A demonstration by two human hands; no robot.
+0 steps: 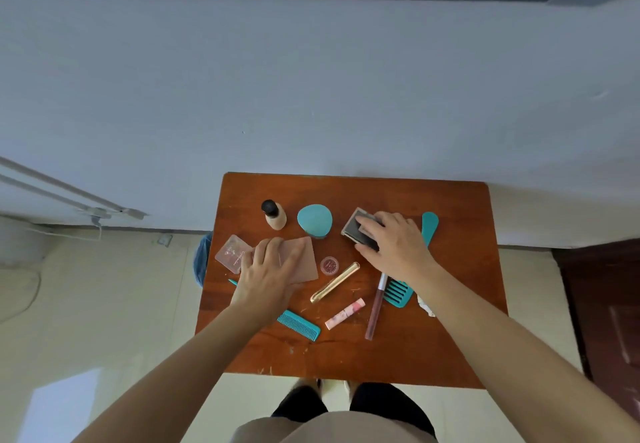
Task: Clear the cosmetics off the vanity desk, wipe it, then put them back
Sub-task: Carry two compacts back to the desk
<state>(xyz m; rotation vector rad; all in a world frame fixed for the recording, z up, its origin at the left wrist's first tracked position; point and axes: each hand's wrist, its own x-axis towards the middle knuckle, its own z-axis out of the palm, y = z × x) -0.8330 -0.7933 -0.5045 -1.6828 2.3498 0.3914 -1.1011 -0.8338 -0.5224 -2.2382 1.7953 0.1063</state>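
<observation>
Head view, 1 frame, looking straight down.

- Wooden vanity desk (450, 338) against a pale wall, cosmetics on it.
- Left hand (266, 269) lies over a flat pink palette (310, 264), fingertips at its far edge. Cannot tell whether it grips or only presses.
- Beside that hand on the left is a clear compact (230, 252) with script lettering on the lid, too small to read.
- Right hand (394, 245) holds a grey compact (355, 231), fingers over the dark top and thumb at the near corner.
- Back row: foundation bottle (275, 216) with a black cap, then a teal round case (314, 219). A teal paddle handle (429, 226) shows beyond the right hand.
- Middle: small red jar (329, 265), lid print unreadable, just beside a gold tube (335, 282).
- Nearer: pink lipstick tube (345, 313), lip gloss (375, 307), wide-tooth teal comb (398, 293). A fine-tooth teal comb (299, 325) is partly under the left wrist.
- No brand legible.
</observation>
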